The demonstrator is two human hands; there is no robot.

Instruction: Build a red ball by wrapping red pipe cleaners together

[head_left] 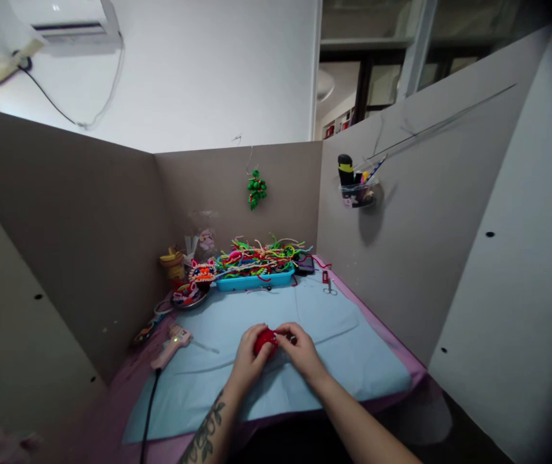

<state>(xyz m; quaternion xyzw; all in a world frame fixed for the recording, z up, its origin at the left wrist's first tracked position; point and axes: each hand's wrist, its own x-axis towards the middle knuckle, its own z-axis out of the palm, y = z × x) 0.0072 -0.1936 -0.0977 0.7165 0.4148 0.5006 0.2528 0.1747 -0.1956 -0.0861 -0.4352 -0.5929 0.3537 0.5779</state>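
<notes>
A small, rounded red craft piece (265,341) is held above the light blue cloth (305,380), near the middle of the table. My left hand (251,353) is closed around its left side, thumb in front. My right hand (300,351) pinches at the right edge of the piece with thumb and index finger. What sits between those fingertips is too small to make out. A bit of dark red shows beside the right fingers. To the left lies a pink hot glue gun (173,348) with a black cord.
A blue tray (256,281) heaped with colourful pipe cleaners stands at the back. Left of it are a bowl (191,298) with craft pieces and an orange-and-pink figure (202,272). Small scissors (330,289) lie back right. Grey panels (377,258) enclose the table.
</notes>
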